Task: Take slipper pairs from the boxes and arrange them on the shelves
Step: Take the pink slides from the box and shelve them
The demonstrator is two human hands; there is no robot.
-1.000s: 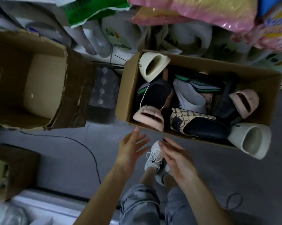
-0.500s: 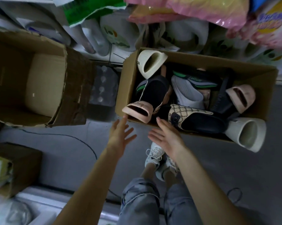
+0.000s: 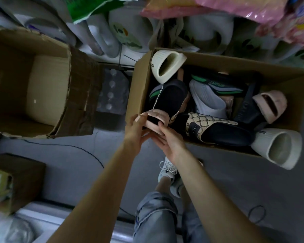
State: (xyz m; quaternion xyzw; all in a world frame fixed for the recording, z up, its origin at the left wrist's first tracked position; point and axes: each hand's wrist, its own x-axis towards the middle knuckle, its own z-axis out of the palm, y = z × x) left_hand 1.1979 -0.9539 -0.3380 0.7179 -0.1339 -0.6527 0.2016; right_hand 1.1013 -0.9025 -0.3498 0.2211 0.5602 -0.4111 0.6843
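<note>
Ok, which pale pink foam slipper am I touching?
The pale pink foam slipper at the cardboard box's near-left corner: left hand and right hand touch it. The other pink slipper sits untouched, far right.

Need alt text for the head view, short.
The left hand and right hand hold a pink slipper at the near left corner of an open cardboard box packed with mixed slippers. A second open box stands to its left.

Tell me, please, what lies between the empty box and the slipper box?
A wrapped pack of bottles stands between the empty box and slipper box, seen in the head view.
</note>
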